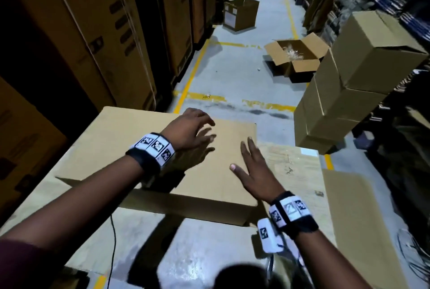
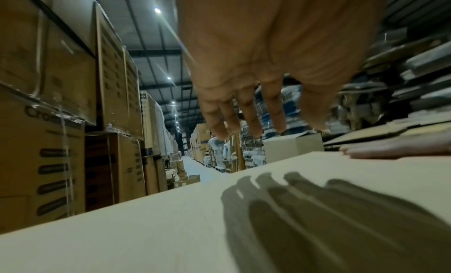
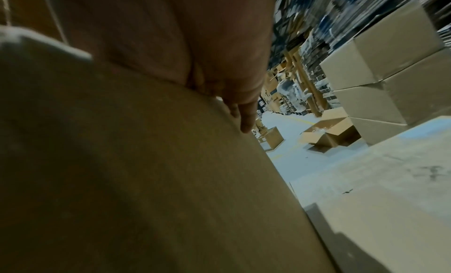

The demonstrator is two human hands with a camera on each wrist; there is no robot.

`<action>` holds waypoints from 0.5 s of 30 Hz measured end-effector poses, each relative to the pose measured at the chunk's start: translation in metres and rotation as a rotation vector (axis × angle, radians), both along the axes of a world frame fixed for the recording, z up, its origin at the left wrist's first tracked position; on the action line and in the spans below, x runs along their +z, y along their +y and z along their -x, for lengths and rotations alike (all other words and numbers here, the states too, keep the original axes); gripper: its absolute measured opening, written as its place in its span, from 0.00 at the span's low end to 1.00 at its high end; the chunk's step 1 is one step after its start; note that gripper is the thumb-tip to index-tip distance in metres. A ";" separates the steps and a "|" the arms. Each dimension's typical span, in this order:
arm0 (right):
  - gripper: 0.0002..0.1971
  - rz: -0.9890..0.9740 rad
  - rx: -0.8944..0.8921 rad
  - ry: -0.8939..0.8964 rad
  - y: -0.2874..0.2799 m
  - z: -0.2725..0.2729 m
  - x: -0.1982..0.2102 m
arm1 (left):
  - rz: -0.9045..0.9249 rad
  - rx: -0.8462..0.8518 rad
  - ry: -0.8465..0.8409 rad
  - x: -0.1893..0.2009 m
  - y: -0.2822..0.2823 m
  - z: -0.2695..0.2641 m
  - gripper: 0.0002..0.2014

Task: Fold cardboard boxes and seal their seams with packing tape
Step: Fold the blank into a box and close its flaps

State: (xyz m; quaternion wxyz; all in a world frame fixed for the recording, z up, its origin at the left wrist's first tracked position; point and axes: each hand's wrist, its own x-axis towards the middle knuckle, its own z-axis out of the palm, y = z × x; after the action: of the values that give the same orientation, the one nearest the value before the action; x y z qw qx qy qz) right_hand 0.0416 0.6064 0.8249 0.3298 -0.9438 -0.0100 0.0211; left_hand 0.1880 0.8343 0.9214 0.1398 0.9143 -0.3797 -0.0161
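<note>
A large brown cardboard box (image 1: 130,149) lies in front of me on the warehouse floor, its broad top panel (image 2: 171,229) facing up. My right hand (image 1: 253,172) lies flat on that panel with fingers straight, palm down (image 3: 185,51). My left hand (image 1: 195,135) hovers just above the panel with fingers spread and loosely bent (image 2: 244,115), casting a shadow on the cardboard and holding nothing. More flattened cardboard (image 1: 349,207) lies under and to the right of the box. No tape roll shows in any view.
Tall stacked cartons (image 1: 104,32) line the left side. A stack of closed brown boxes (image 1: 344,93) stands at right. An open box (image 1: 295,56) and another carton (image 1: 240,14) sit on the grey aisle floor (image 1: 232,83) with yellow lines. Shelving (image 1: 395,9) fills the right.
</note>
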 end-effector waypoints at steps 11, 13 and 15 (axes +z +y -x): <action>0.42 -0.012 -0.226 -0.103 0.048 0.023 -0.009 | -0.438 0.170 0.165 -0.051 -0.040 -0.013 0.70; 0.41 0.031 -0.251 -0.056 0.052 0.021 -0.007 | -0.470 0.185 0.165 -0.051 -0.039 -0.009 0.69; 0.40 0.060 -0.272 0.003 0.052 0.021 -0.002 | -0.496 0.198 0.183 -0.049 -0.041 -0.006 0.69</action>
State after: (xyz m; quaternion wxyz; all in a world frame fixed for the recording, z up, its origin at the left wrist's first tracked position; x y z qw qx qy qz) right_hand 0.0211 0.6588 0.8225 0.3015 -0.9458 0.1192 -0.0218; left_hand 0.1938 0.7936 0.8728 -0.0538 0.9481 -0.2586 -0.1773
